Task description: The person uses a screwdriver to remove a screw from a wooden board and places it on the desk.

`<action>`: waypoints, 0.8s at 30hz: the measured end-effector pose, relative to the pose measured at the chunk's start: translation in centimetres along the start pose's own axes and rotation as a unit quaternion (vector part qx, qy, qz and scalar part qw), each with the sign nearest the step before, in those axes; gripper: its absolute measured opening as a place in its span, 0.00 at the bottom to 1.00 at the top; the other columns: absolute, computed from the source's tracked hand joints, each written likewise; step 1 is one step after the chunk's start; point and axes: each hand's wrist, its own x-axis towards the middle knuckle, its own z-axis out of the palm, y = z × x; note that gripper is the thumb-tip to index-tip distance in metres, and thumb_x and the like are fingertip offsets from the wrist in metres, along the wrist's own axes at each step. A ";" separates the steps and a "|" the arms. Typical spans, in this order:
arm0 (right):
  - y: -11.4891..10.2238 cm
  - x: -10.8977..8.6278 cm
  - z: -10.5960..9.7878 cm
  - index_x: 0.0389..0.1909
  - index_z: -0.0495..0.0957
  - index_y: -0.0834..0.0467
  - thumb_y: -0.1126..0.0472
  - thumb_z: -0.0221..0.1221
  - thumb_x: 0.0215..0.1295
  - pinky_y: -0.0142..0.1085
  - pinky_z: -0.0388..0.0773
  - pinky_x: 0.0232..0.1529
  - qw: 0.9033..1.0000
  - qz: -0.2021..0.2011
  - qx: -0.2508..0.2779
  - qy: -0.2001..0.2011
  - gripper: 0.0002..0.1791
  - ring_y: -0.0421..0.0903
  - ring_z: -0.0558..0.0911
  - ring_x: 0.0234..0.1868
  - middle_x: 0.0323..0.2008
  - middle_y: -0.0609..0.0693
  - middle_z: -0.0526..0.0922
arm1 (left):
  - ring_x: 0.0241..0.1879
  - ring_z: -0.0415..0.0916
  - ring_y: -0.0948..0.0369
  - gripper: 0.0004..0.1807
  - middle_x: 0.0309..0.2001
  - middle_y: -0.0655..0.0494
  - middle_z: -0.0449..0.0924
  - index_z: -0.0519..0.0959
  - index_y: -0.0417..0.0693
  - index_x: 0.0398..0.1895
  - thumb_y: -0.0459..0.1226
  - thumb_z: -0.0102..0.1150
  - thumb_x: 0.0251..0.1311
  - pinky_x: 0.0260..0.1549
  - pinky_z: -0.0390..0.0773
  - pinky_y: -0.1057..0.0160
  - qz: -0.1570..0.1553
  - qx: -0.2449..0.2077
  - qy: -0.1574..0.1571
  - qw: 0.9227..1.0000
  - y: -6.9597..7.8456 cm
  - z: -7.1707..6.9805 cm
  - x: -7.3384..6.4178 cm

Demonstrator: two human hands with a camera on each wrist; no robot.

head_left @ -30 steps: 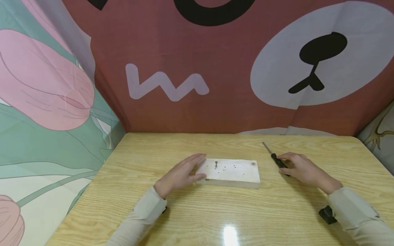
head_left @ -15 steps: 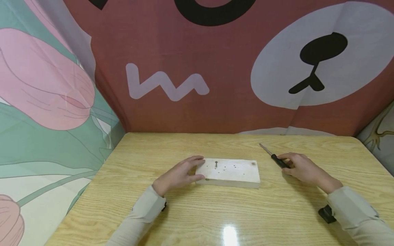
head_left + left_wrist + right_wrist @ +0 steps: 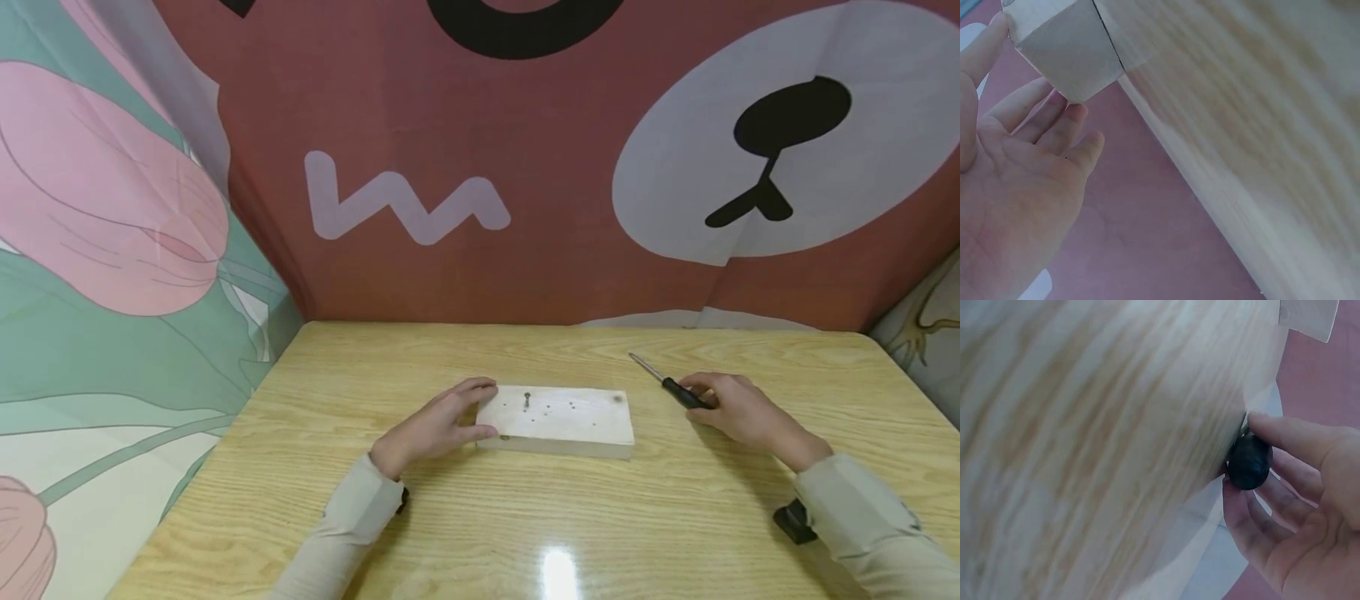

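Observation:
A pale wooden block (image 3: 558,425) lies flat on the table, its top dotted with several small holes. One screw (image 3: 527,401) stands up from it near the far left part. At the block's left end, my left hand (image 3: 438,421) grips it, thumb on the near side and fingertips at the far side. The left wrist view shows the block's end (image 3: 1072,53) between thumb and fingers. To the right, my right hand (image 3: 742,412) holds a screwdriver by its black handle (image 3: 684,393), shaft pointing away and left. In the right wrist view the handle's butt (image 3: 1250,464) shows between thumb and fingers.
The wood-grain table (image 3: 480,517) reaches back to a red printed cloth (image 3: 555,283) along its far edge. Another printed cloth (image 3: 150,358) hangs on the left. Black wrist devices, one (image 3: 795,521) below the right sleeve, sit close over the table.
The screwdriver's tip has swung left and a little nearer as my right fingers shifted on the handle. My left fingertips have settled slightly down onto the block's end. The block has stayed put.

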 end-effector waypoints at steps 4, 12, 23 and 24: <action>0.1 -0.1 0.0 0.55 0.76 0.73 0.69 0.66 0.59 0.47 0.83 0.35 1.000 0.005 -0.012 0.011 0.23 0.56 0.86 0.38 0.43 0.68 0.83 | 0.75 0.56 0.51 0.37 0.77 0.47 0.54 0.60 0.43 0.76 0.48 0.58 0.68 0.70 0.67 0.50 -0.001 -0.003 -0.001 1.000 0.0 0.0 0.0; 0.1 -0.5 -0.2 0.51 0.81 0.69 0.68 0.67 0.58 0.49 0.82 0.35 0.998 0.002 -0.038 0.046 0.19 0.55 0.86 0.37 0.39 0.63 0.86 | 0.75 0.56 0.52 0.37 0.77 0.47 0.56 0.61 0.44 0.75 0.47 0.60 0.67 0.70 0.67 0.50 -0.005 -0.004 0.000 1.000 0.2 0.0 0.1; -0.7 -1.3 -0.6 0.55 0.80 0.68 0.67 0.66 0.60 0.32 0.72 0.21 0.998 0.025 -0.011 0.058 0.21 0.51 0.85 0.35 0.41 0.65 0.86 | 0.75 0.57 0.51 0.39 0.76 0.47 0.58 0.61 0.43 0.75 0.48 0.62 0.65 0.71 0.65 0.49 -0.017 -0.006 0.008 1.000 0.2 -0.1 0.2; -0.7 -1.3 -0.6 0.55 0.80 0.68 0.67 0.66 0.60 0.32 0.71 0.20 0.998 0.024 -0.008 0.060 0.21 0.51 0.84 0.35 0.41 0.65 0.86 | 0.75 0.57 0.51 0.39 0.76 0.47 0.58 0.62 0.43 0.74 0.48 0.63 0.65 0.71 0.65 0.49 -0.017 -0.007 0.009 1.000 0.2 -0.1 0.2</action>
